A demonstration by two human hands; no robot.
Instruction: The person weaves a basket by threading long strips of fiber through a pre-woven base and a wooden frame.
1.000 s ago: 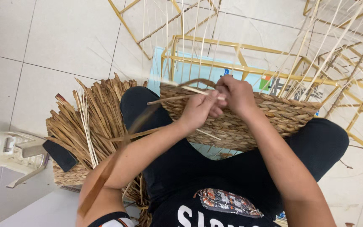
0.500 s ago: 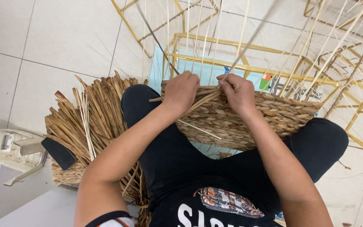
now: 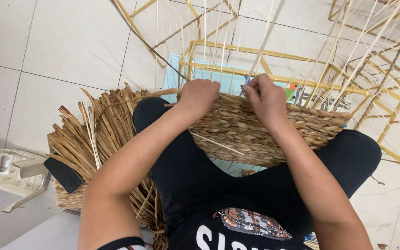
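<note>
From the head view, a half-woven basket (image 3: 260,132) of twisted brown straw lies across the person's lap, its upper rim at the far side; both hands rest on that rim, near each other but apart. The left hand (image 3: 197,97) sits on the rim's left part with the fingers curled down over the edge, its grip closed on the woven edge where a loose brown strand (image 3: 135,98) arcs away to the left; the right hand (image 3: 265,98) lies just right of it, fingers pinched together on a pale upright stake (image 3: 264,41) that rises from the rim toward the far side; a thin pale splint (image 3: 218,144) lies slanted across the basket's near wall below the hands.

To the left, on the tiled floor (image 3: 61,46), a bundle of dried straw strips (image 3: 93,139) fans out beside the left knee; a black flat object (image 3: 63,175) lies on its near-left edge, and a white plastic chair (image 3: 5,173) stands further left. Far behind the basket stand yellow frames (image 3: 255,51) with many thin pale stakes crossing them; a light blue sheet (image 3: 230,83) shows between the frame bars, just beyond the hands.
</note>
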